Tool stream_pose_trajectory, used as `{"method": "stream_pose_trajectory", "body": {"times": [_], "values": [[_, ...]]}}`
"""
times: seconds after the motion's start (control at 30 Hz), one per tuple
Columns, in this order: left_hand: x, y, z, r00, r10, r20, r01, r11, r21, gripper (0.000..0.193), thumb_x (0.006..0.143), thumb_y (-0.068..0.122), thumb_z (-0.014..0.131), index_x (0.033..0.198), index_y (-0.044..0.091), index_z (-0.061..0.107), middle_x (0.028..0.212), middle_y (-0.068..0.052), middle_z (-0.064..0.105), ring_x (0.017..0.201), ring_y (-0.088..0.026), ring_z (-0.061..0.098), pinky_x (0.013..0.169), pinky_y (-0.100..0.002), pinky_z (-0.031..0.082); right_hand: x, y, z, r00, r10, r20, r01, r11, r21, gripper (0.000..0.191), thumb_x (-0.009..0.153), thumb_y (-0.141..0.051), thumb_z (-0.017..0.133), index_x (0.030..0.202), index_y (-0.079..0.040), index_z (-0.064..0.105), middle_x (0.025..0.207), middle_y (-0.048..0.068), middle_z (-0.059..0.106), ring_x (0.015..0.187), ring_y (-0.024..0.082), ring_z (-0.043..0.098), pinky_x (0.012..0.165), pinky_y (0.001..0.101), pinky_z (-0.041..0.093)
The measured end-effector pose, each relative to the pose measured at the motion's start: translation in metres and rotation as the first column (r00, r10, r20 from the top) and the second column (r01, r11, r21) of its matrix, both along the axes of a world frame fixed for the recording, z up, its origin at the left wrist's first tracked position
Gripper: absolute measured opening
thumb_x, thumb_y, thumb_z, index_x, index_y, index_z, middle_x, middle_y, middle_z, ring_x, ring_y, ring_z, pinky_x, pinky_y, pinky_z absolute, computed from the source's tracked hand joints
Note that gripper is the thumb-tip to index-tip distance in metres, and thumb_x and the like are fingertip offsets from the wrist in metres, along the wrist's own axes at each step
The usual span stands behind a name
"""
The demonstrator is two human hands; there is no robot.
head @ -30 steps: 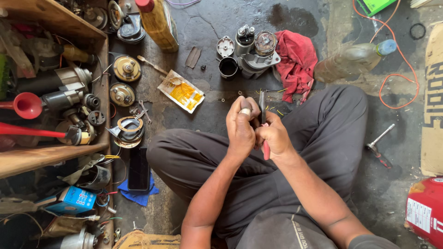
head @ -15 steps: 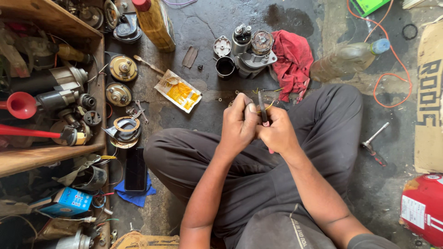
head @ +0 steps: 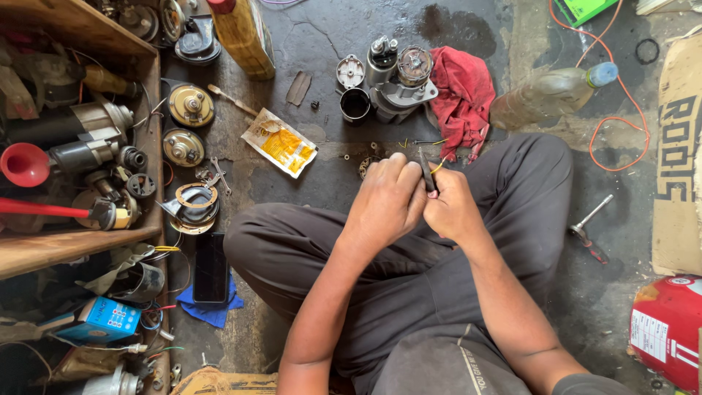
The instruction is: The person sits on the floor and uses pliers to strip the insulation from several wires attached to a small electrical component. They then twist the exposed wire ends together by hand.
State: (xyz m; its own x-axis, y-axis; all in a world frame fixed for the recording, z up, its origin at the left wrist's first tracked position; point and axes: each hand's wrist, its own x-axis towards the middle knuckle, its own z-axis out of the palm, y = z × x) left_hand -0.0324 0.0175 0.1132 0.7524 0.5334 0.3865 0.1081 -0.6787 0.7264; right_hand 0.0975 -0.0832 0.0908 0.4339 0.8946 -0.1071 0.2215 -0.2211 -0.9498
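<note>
Pliers [head: 426, 172] stood nearly upright in my right hand [head: 451, 208], tip pointing away from me toward the red rag [head: 462, 95]. My left hand [head: 386, 203] pressed against them from the left, its grip curled shut on something small that I could not make out. My right grip was wrapped tight round the handles. A thin yellow wire [head: 437, 167] curled off the tip on the rag side. Both hands touched, above my crossed legs, so neither was nearer the tool than the other.

Taking the rag as landmark: a starter motor [head: 401, 79] sat just left of it; a yellow flat sachet [head: 280, 143] lay further left on the floor [head: 329, 44]; a tall yellow bottle [head: 243, 33] stood beyond that. Right of the rag lay a clear plastic bottle [head: 552, 91] with a blue cap, then brown cardboard with dark lettering. A red can [head: 667, 329] with a white label lay well off to the right and near me.
</note>
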Motion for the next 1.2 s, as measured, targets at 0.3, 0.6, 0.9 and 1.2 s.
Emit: {"method": "stream_pose_trajectory", "body": {"times": [0.3,0.6,0.9,1.2], "values": [[0.016,-0.020,-0.013,0.918,0.220,0.329,-0.005,0.838,-0.545,0.014,0.073,0.003,0.056,0.067,-0.001,0.045,0.062,-0.008,0.041,0.053,-0.019,0.038,0.052,-0.036,0.031,-0.006,-0.010,-0.010,0.927,0.037,-0.373,-0.029,0.999,0.029,0.020,0.081,0.005,0.048,0.090,-0.001,0.066,0.069,0.000,0.058,0.046,0.005,0.045,0.040,0.0255,0.033],[0.009,-0.029,-0.027,0.912,0.228,0.342,0.013,0.817,-0.577,0.017,0.077,0.000,0.052,0.066,-0.001,0.040,0.064,-0.006,0.038,0.056,-0.014,0.037,0.053,-0.033,0.030,-0.021,-0.018,-0.019,0.762,-0.064,-0.645,0.093,0.996,0.011,0.023,0.071,0.013,0.055,0.089,0.001,0.061,0.068,0.004,0.056,0.050,0.009,0.049,0.043,0.0258,0.036],[0.007,-0.027,-0.025,0.818,0.245,0.521,0.385,0.440,-0.811,0.024,0.106,0.012,0.051,0.083,0.006,0.049,0.076,0.002,0.052,0.063,-0.004,0.050,0.060,-0.021,0.044,-0.009,-0.011,-0.013,0.602,0.040,-0.797,0.144,0.977,0.157,0.025,0.064,0.013,0.048,0.080,-0.006,0.046,0.070,0.005,0.047,0.055,0.016,0.048,0.047,0.0284,0.040],[0.007,-0.019,0.010,0.945,0.205,0.253,-0.170,0.973,-0.154,0.025,0.101,0.010,0.066,0.126,0.006,0.068,0.092,-0.009,0.060,0.077,-0.024,0.061,0.070,-0.034,0.050,-0.013,-0.011,-0.019,0.863,-0.181,-0.471,0.199,0.980,-0.012,0.010,0.090,0.003,0.052,0.091,-0.004,0.059,0.064,0.001,0.053,0.044,0.009,0.046,0.040,0.0261,0.036]]}}
